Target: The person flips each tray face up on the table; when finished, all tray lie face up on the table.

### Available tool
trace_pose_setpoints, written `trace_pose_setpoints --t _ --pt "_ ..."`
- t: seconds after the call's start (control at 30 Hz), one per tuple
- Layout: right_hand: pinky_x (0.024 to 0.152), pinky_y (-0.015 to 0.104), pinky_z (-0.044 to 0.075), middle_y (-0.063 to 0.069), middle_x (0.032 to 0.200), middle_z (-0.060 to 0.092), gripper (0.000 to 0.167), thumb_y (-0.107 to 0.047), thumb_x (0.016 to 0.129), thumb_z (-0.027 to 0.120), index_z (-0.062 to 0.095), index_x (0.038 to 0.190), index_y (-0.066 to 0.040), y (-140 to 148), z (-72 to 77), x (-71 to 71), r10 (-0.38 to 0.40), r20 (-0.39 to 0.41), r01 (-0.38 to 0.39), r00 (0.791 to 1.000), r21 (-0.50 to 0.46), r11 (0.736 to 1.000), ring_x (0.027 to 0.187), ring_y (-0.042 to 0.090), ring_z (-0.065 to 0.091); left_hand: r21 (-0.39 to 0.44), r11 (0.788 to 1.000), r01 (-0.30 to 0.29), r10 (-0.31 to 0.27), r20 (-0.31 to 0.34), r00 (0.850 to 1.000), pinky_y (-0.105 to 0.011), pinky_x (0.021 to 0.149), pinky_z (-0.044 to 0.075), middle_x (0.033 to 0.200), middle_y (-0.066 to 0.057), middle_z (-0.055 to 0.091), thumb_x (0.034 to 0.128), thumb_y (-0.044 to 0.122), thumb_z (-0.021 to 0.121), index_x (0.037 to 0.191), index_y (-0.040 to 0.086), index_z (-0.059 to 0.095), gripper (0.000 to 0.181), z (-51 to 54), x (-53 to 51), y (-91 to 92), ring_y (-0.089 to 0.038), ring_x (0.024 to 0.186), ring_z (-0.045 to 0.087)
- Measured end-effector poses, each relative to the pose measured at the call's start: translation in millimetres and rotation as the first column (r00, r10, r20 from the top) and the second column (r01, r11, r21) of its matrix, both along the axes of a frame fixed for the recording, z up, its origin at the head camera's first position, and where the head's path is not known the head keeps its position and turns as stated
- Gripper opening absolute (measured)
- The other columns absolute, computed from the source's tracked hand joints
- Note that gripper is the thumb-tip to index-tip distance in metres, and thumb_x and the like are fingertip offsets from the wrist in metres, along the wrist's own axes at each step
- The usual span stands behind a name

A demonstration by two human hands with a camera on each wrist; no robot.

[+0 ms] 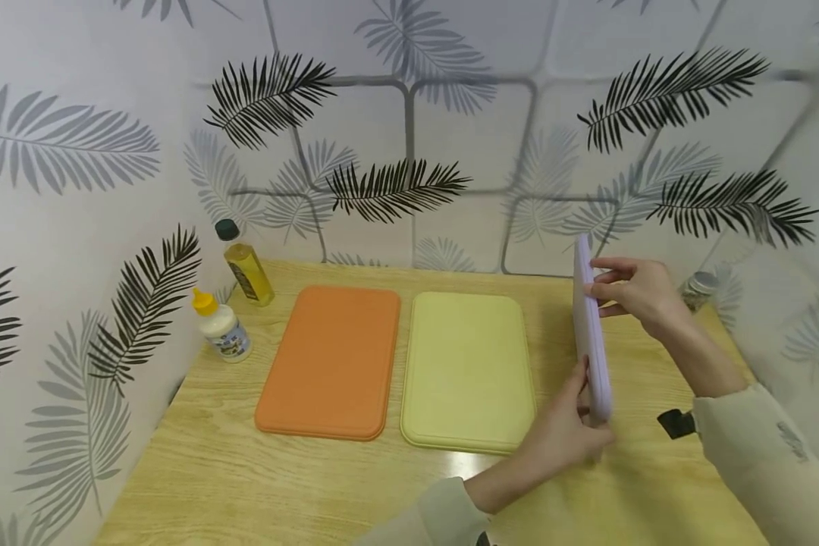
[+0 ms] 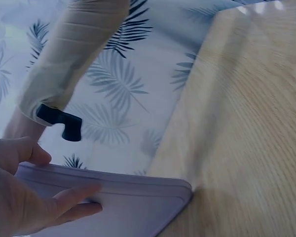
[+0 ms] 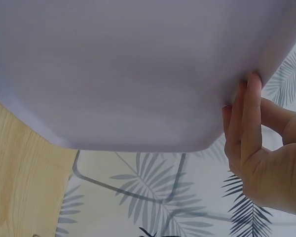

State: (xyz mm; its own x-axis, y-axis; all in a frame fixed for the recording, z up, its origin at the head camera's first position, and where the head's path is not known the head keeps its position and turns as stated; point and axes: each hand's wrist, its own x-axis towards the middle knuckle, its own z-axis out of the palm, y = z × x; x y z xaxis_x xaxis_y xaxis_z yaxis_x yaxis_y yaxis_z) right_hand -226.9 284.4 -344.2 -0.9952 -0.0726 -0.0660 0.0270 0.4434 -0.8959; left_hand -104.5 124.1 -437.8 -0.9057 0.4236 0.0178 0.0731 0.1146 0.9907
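Observation:
A lavender rectangular tray [image 1: 592,334] with rounded corners stands on its long edge, tilted nearly upright, at the right of the table. My left hand [image 1: 561,431] grips its near end, thumb and fingers on opposite faces. Farther back, my right hand [image 1: 636,294] pinches the upper edge near the far end. In the left wrist view the tray's rimmed face [image 2: 133,207] shows under my left fingers. The right wrist view has its smooth other face [image 3: 118,89], with several right fingertips [image 3: 254,84] pressed on it. An identical-looking yellow tray [image 1: 467,368] lies flat to the left.
An orange tray [image 1: 331,360] lies flat beside the yellow one. At the back left stand a glue bottle [image 1: 227,334] with a yellow cap and a bottle of yellow liquid [image 1: 249,273]. Behind my right wrist is a small jar [image 1: 699,290]. Patterned walls border the wooden table [image 1: 246,485].

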Motion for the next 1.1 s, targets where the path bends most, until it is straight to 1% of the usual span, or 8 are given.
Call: trace_pose_setpoints --t 0.13,0.27,0.37,0.57,0.67,0.77,0.87,1.1 --pt "0.068 0.033 0.059 0.002 0.092 0.06 0.056 -0.005 0.09 0.065 0.043 0.139 0.008 -5 -2.6 -1.5 -0.006 -0.007 0.006 1.0 0.005 1.0 0.07 0.012 0.068 0.07 0.998 -0.008 0.003 0.062 0.998 -0.016 0.076 0.05 0.148 0.004 0.041 0.0775 0.004 0.069 0.154 0.023 0.021 0.092 11.1 -1.1 -5.5 -0.006 0.107 0.058" --pt "0.068 0.033 0.059 0.009 0.098 0.058 0.056 -0.004 0.09 0.065 0.042 0.14 0.008 -9 -5.4 -3.1 0.005 0.006 -0.005 1.0 0.004 1.0 0.072 0.01 0.068 0.1 0.995 -0.005 -0.001 0.062 0.998 -0.017 0.075 0.051 0.143 0.002 0.047 0.0819 0.01 0.067 0.154 0.023 0.023 0.085 17.6 -4.2 -10.7 -0.006 0.104 0.059" --pt "0.067 0.033 0.059 0.015 0.103 0.057 0.057 -0.004 0.09 0.065 0.042 0.141 0.007 -14 -8.1 -3.6 0.023 0.015 -0.023 1.0 0.008 1.0 0.073 0.008 0.067 0.146 0.989 -0.011 -0.003 0.095 0.995 -0.019 0.072 0.054 0.137 -0.002 0.053 0.0863 0.012 0.066 0.153 0.02 0.028 0.077 21.3 -8.1 -14.3 -0.006 0.102 0.061" --pt "0.066 0.035 0.059 0.019 0.104 0.057 0.055 -0.003 0.089 0.065 0.043 0.139 0.008 -25 -11.2 -3.4 0.043 0.026 -0.043 0.999 0.021 0.999 0.072 0.011 0.067 0.283 0.959 -0.034 -0.035 0.236 0.971 -0.033 0.066 0.059 0.129 -0.011 0.06 0.088 0.003 0.065 0.151 0.02 0.033 0.073 29.8 -13.9 -21.0 -0.013 0.088 0.066" --pt "0.066 0.035 0.059 0.02 0.102 0.057 0.054 -0.001 0.089 0.065 0.044 0.138 0.008 -29 -12.0 -2.3 0.052 0.019 -0.053 0.998 0.032 0.998 0.072 0.016 0.068 0.327 0.944 -0.038 -0.055 0.27 0.961 -0.04 0.067 0.059 0.125 -0.012 0.061 0.0877 -0.001 0.065 0.15 0.021 0.036 0.072 32.0 -15.3 -24.1 -0.016 0.088 0.066" --pt "0.064 0.035 0.059 0.02 0.102 0.057 0.053 -0.001 0.089 0.065 0.046 0.137 0.008 -32 -12.5 -1.1 0.05 0.006 -0.05 0.999 0.046 0.998 0.071 0.017 0.068 0.352 0.935 -0.046 -0.063 0.29 0.955 -0.043 0.067 0.059 0.12 -0.012 0.064 0.0867 -0.003 0.065 0.147 0.023 0.041 0.07 32.8 -16.1 -26.3 -0.018 0.088 0.067" --pt "0.064 0.035 0.059 0.021 0.102 0.057 0.053 -0.001 0.089 0.065 0.046 0.137 0.008 -33 -13.6 -0.1 0.051 -0.002 -0.051 0.999 0.054 0.997 0.069 0.016 0.067 0.349 0.935 -0.056 -0.055 0.3 0.952 -0.044 0.066 0.059 0.116 -0.012 0.066 0.0858 -0.005 0.065 0.145 0.023 0.044 0.069 32.7 -16.3 -27.4 -0.02 0.087 0.067" --pt "0.063 0.037 0.059 0.022 0.1 0.056 0.053 0.0 0.088 0.065 0.046 0.137 0.009 -37 -16.3 1.1 0.06 -0.03 -0.058 0.998 0.063 0.996 0.067 0.015 0.067 0.34 0.937 -0.084 -0.025 0.305 0.952 -0.044 0.064 0.059 0.113 -0.014 0.068 0.0854 -0.004 0.066 0.146 0.014 0.043 0.067 31.5 -15.8 -29.6 -0.027 0.09 0.069"
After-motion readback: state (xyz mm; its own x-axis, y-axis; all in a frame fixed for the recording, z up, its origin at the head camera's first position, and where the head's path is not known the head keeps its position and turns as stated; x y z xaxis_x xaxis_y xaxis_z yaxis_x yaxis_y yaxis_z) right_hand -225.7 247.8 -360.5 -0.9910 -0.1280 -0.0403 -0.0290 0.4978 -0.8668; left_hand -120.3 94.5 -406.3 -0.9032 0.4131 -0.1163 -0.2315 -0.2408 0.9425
